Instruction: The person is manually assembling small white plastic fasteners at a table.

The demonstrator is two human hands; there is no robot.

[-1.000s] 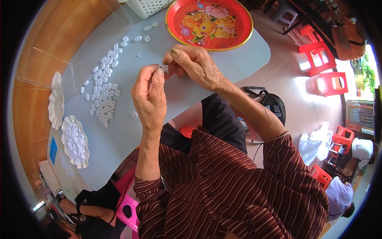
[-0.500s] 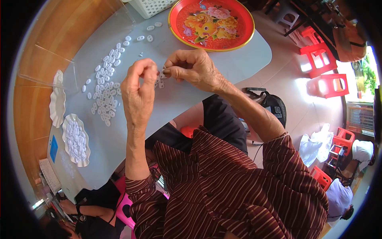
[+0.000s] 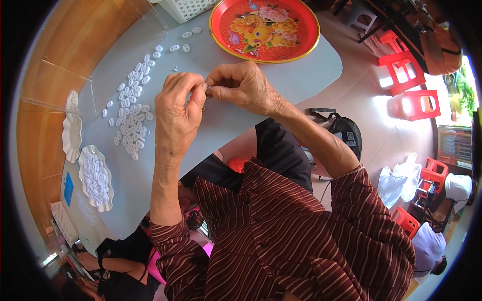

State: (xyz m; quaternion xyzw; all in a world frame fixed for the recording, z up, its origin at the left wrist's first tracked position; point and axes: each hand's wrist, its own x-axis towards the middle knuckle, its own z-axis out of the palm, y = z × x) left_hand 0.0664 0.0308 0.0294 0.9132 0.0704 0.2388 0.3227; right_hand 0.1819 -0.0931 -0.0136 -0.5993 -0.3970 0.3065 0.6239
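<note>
My left hand (image 3: 178,103) and my right hand (image 3: 246,89) meet fingertip to fingertip over the grey table (image 3: 201,143). Thumb and fingers are pinched on both. Between the tips a small white plastic piece partly shows, most of it covered by my right fingers; what my left fingers grip is hidden. Left of my hands spreads a loose pile of small white oval plastic pieces with holes (image 3: 131,125). A few more white pieces lie under my right hand, largely covered by it.
A red round tray (image 3: 221,37) with a flower print stands at the far edge, beside a white perforated basket (image 3: 187,10). On the left are a wavy-rimmed white dish (image 3: 107,205) full of white pieces and another wavy-rimmed dish (image 3: 73,128). A co-worker's arm (image 3: 123,266) is at lower left.
My left hand has moved a little right, and its thumb and fingers have closed in to meet my right fingertips. The right hand has barely shifted.
</note>
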